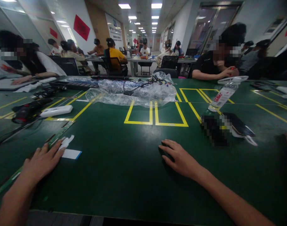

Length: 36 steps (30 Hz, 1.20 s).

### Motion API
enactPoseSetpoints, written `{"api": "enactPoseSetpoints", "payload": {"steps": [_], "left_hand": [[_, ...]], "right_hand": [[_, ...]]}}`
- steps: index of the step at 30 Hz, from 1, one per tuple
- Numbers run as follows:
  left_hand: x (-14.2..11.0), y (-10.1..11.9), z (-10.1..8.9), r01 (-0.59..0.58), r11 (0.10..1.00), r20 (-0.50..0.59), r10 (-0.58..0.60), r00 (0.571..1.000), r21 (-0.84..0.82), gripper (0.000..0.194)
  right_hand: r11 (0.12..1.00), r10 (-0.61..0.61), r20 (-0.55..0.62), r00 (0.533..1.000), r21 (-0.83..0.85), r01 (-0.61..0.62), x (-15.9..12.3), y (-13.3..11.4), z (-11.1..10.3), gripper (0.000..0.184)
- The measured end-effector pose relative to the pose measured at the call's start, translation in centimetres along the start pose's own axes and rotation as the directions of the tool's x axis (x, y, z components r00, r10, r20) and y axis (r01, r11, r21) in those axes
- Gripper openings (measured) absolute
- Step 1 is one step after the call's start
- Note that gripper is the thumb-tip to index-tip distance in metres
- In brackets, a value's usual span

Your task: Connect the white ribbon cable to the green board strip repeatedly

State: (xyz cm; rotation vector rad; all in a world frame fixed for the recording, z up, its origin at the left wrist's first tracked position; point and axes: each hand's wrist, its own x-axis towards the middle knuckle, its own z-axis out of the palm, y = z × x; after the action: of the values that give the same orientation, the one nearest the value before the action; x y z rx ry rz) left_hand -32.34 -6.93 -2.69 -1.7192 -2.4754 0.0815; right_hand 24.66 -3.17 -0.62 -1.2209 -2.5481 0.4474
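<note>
My left hand [43, 161] lies flat on the green table [124, 166], fingers stretched out, with the fingertips on a white flat ribbon cable [69, 150] that joins a long thin green circuit strip [59, 133]. My right hand [179, 158] rests palm down near the table's middle, fingers loosely stretched, holding nothing. Yellow tape rectangles [156, 114] mark the table just beyond both hands.
Crumpled clear plastic with black cables [136, 91] lies at the centre back. A tilted water bottle [222, 95] and a dark phone-like object [239, 125] sit at the right. A white stick-shaped device [56, 110] and black gear [27, 110] lie left. Seated people work around the tables.
</note>
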Motion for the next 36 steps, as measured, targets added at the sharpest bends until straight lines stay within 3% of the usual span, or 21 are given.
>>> {"api": "enactPoseSetpoints", "payload": {"steps": [4, 10, 14, 18, 21, 24, 29, 31, 33, 36], "left_hand": [[0.3, 0.3, 0.1, 0.074, 0.997, 0.105, -0.071, 0.992, -0.025, 0.077], [0.1, 0.4, 0.2, 0.112, 0.992, 0.11, -0.104, 0.988, -0.066, 0.077], [-0.1, 0.9, 0.3, -0.01, 0.993, 0.075, 0.018, 0.997, -0.114, 0.071], [-0.7, 3.8, 0.0, -0.24, 0.948, 0.026, 0.251, 0.968, -0.21, 0.057], [-1.6, 8.1, -1.1, -0.425, 0.881, 0.028, 0.44, 0.898, -0.21, 0.055], [-2.8, 13.7, -2.7, -0.583, 0.791, 0.037, 0.598, 0.8, -0.187, 0.052], [-4.6, 23.0, -4.5, -0.813, 0.549, -0.047, 0.823, 0.567, -0.197, 0.053], [-5.1, 26.1, -4.8, -0.856, 0.478, -0.066, 0.865, 0.498, -0.198, 0.054], [-5.5, 28.6, -4.9, -0.879, 0.431, -0.086, 0.886, 0.455, -0.203, 0.052], [-5.8, 30.7, -5.1, -0.888, 0.404, -0.117, 0.893, 0.435, -0.222, 0.05]], "right_hand": [[1.0, -0.004, -0.02, 1.0, 0.007, 0.004, 0.0, 0.0, 0.0, 0.046], [1.0, 0.008, -0.002, 1.0, -0.016, -0.008, 0.0, 0.1, 0.0, 0.046], [1.0, 0.003, 0.002, 1.0, -0.014, -0.003, 0.1, 0.0, 0.0, 0.046], [1.0, 0.015, 0.009, 1.0, -0.007, -0.015, 0.1, -0.1, -0.1, 0.047], [1.0, 0.024, 0.019, 1.0, -0.016, -0.024, 0.1, 0.0, -0.1, 0.047], [0.999, 0.033, 0.011, 0.999, -0.009, -0.033, 0.2, 0.0, 0.0, 0.047], [0.999, 0.045, -0.011, 0.999, -0.029, -0.045, 0.3, -0.3, 0.0, 0.048], [0.998, 0.046, -0.02, 0.999, -0.05, -0.047, 0.4, -0.5, 0.0, 0.049], [0.996, 0.046, -0.023, 0.999, -0.079, -0.048, 0.5, -0.4, 0.1, 0.05], [0.992, 0.046, -0.03, 0.999, -0.12, -0.049, 0.4, -0.2, 0.1, 0.05]]}}
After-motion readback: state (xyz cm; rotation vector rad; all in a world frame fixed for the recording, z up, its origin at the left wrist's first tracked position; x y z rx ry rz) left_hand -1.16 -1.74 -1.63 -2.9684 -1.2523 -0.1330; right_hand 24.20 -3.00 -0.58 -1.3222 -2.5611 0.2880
